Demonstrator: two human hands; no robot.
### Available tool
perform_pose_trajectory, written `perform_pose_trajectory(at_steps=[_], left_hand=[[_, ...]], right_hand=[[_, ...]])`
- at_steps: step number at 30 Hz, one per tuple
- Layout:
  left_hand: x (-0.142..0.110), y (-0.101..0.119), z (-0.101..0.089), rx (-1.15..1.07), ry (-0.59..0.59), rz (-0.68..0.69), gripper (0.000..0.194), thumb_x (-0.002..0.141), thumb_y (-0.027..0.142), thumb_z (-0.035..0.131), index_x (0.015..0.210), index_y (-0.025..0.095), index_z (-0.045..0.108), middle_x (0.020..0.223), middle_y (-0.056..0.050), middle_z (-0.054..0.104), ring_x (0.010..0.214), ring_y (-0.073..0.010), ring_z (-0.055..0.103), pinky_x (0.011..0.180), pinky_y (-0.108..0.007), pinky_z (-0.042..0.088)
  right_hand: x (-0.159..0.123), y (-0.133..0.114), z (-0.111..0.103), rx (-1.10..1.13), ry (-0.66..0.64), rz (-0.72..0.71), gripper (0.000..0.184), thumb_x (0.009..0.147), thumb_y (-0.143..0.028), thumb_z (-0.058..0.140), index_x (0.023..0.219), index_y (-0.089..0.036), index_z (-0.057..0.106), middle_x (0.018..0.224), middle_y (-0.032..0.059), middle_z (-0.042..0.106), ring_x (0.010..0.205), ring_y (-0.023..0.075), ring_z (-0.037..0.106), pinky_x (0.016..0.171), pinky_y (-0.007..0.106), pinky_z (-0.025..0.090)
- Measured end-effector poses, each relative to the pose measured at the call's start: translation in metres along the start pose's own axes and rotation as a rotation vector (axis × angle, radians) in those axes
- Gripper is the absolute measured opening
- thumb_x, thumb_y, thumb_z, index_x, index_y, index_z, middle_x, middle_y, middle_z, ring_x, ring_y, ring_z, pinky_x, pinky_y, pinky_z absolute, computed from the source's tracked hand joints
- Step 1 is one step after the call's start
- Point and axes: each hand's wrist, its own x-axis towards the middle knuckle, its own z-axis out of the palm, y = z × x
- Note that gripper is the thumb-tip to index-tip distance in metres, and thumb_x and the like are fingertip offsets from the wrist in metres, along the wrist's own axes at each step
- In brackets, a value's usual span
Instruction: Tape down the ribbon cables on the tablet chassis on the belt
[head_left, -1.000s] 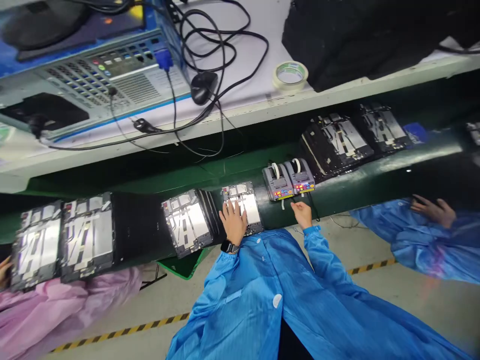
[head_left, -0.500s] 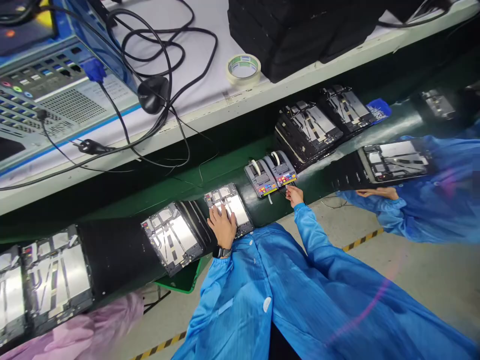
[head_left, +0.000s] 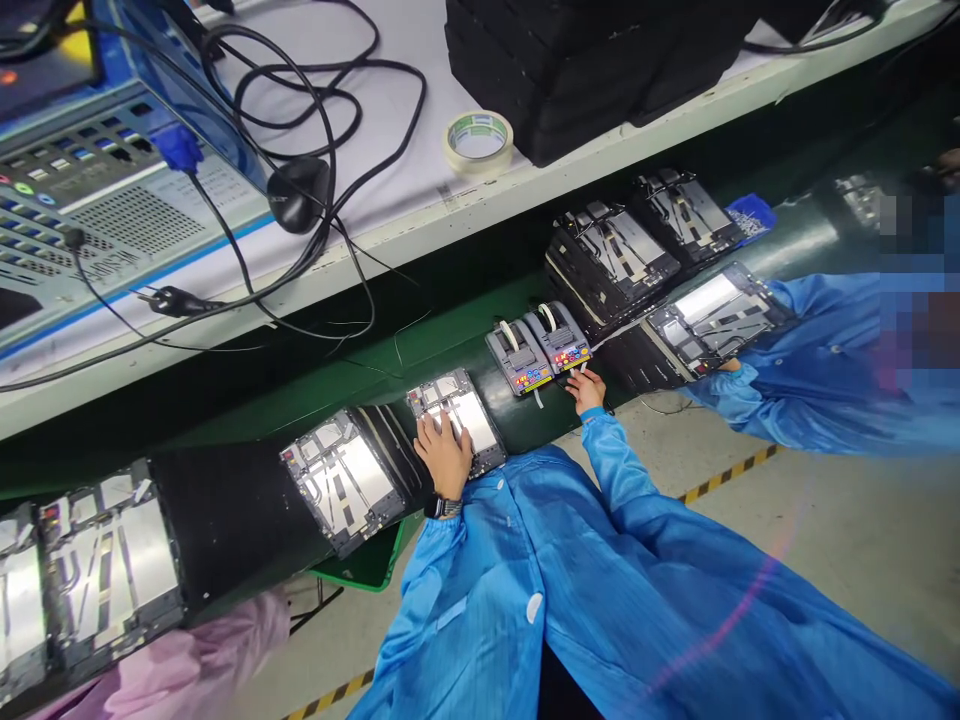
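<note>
opened tablet (head_left: 477, 418) sits on the dark green bench (head_left: 517, 418), left of the right hand (head_left: 585, 388), long axis slanting away from the blue coat (head_left: 487, 580); left hand (head_left: 444, 452) palm-down on it, fingers slightly apart; right hand's fingertips at a white tape strip (head_left: 583, 369) below the right tape dispenser (head_left: 559, 338), can't tell if pinched

On the white shelf (head_left: 405, 205), a tape roll (head_left: 478, 161) was set beside a black stack (head_left: 592, 80); cables (head_left: 424, 92) were looped near a computer case (head_left: 135, 190).
</note>
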Motion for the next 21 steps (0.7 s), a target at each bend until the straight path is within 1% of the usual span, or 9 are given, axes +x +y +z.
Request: perform_pose_trajectory(at_steps=[4,7,10,13,14,16,18,19,21], left_hand=[[0.000,-0.001,-0.001,0.005,-0.006,0.005,0.064,0.098,0.042,0.049,0.156,0.018,0.042,0.164,-0.021,0.033,0.154,-0.0382,0.024,0.119,-0.064,0.026],[0.000,-0.002,0.000,0.004,0.001,0.009,0.063,0.098,0.042,0.048,0.156,0.018,0.042,0.164,-0.021,0.032,0.154,-0.0376,0.023,0.119,-0.063,0.026],[0.000,-0.003,0.000,-0.017,0.007,0.011,0.063,0.097,0.041,0.050,0.155,0.016,0.044,0.163,-0.021,0.033,0.153,-0.0380,0.024,0.119,-0.062,0.026],[0.002,-0.002,-0.004,-0.055,0.030,-0.003,0.059,0.097,0.038,0.051,0.150,0.015,0.048,0.159,-0.022,0.037,0.150,-0.0375,0.030,0.119,-0.059,0.028],[0.004,-0.001,-0.005,-0.070,0.046,-0.011,0.056,0.097,0.038,0.050,0.148,0.015,0.050,0.157,-0.022,0.040,0.148,-0.0367,0.032,0.119,-0.057,0.029],[0.010,0.003,-0.008,-0.100,0.082,-0.022,0.052,0.098,0.037,0.048,0.145,0.016,0.053,0.154,-0.020,0.043,0.145,-0.0349,0.037,0.118,-0.053,0.032],[0.022,0.010,-0.010,-0.130,0.104,-0.015,0.051,0.098,0.038,0.049,0.143,0.016,0.054,0.153,-0.020,0.043,0.144,-0.0344,0.038,0.118,-0.050,0.032],[0.030,0.013,-0.010,-0.140,0.104,-0.006,0.051,0.098,0.039,0.050,0.143,0.016,0.054,0.153,-0.020,0.043,0.144,-0.0348,0.038,0.118,-0.051,0.031],[0.050,0.019,-0.008,-0.146,0.091,0.018,0.055,0.096,0.043,0.053,0.144,0.015,0.052,0.155,-0.021,0.040,0.146,-0.0363,0.035,0.119,-0.052,0.029]], right_hand=[[0.003,0.001,0.011,0.015,0.076,-0.016,0.032,0.074,-0.022,0.074,0.097,-0.020,0.052,0.072,-0.0048,0.062,0.062,0.0099,0.064,0.054,0.018,0.056],[0.005,0.005,0.017,0.021,0.145,-0.044,0.037,0.071,-0.020,0.075,0.098,-0.020,0.050,0.074,-0.0044,0.063,0.060,0.0095,0.061,0.052,0.019,0.054],[0.002,0.012,0.021,0.021,0.201,-0.064,0.041,0.073,-0.021,0.072,0.106,-0.020,0.048,0.080,-0.0028,0.064,0.060,0.0098,0.061,0.051,0.019,0.052],[-0.014,0.022,0.017,-0.009,0.223,-0.118,0.046,0.076,-0.024,0.068,0.116,-0.020,0.046,0.087,-0.0009,0.065,0.062,0.0108,0.061,0.050,0.019,0.050],[-0.022,0.024,0.014,-0.035,0.205,-0.160,0.047,0.077,-0.025,0.067,0.119,-0.020,0.045,0.089,-0.0004,0.065,0.063,0.0111,0.062,0.051,0.019,0.050],[-0.042,0.028,0.009,-0.106,0.112,-0.275,0.049,0.079,-0.027,0.066,0.123,-0.019,0.045,0.090,0.0001,0.065,0.065,0.0118,0.063,0.054,0.020,0.052],[-0.064,0.027,0.009,-0.194,-0.051,-0.386,0.050,0.080,-0.030,0.066,0.125,-0.019,0.047,0.090,0.0003,0.065,0.068,0.0123,0.063,0.060,0.022,0.053],[-0.075,0.026,0.012,-0.238,-0.149,-0.433,0.049,0.081,-0.031,0.067,0.125,-0.019,0.048,0.090,0.0006,0.065,0.070,0.0126,0.063,0.063,0.022,0.054],[-0.094,0.021,0.027,-0.330,-0.345,-0.517,0.049,0.083,-0.032,0.067,0.127,-0.019,0.050,0.092,0.0015,0.065,0.073,0.0127,0.063,0.069,0.023,0.055]])
